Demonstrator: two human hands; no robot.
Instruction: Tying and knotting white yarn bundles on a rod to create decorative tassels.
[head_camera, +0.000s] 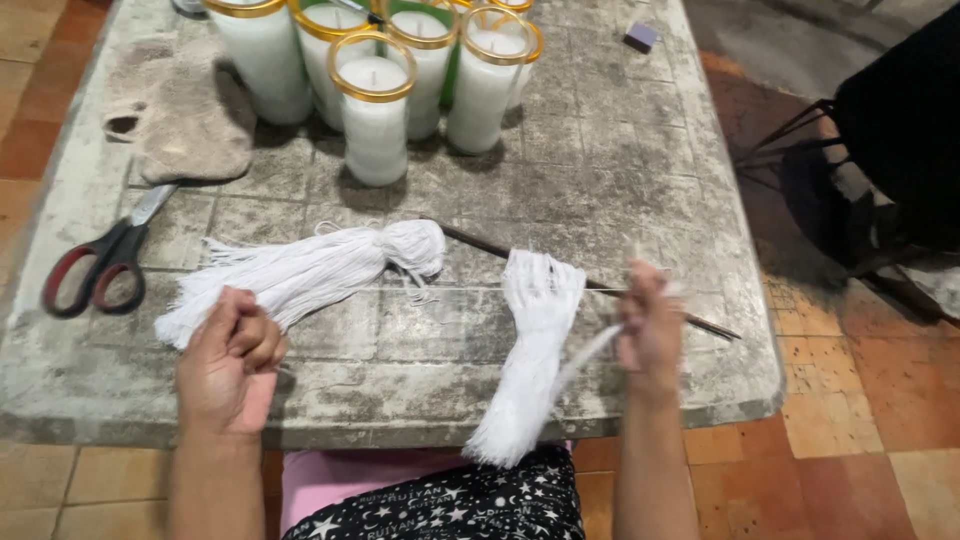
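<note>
Two bundles of white string lie on a worn stone table (620, 150). The larger bundle (300, 275) is left of centre, and my left hand (230, 365) is closed just in front of its loose ends, pinching a thin strand. The second bundle (530, 350) hangs over the table's front edge. My right hand (650, 325), blurred, is closed on a strand that runs back to the left across the table. A thin dark rod (600, 285) lies slanted under the second bundle.
Several white candles in gold-rimmed glasses (375, 110) stand at the back. Red-and-black scissors (105, 260) lie at the left, next to a grey cloth (185, 120). A small purple box (641, 37) sits far right. A dark chair (880, 150) stands beside the table.
</note>
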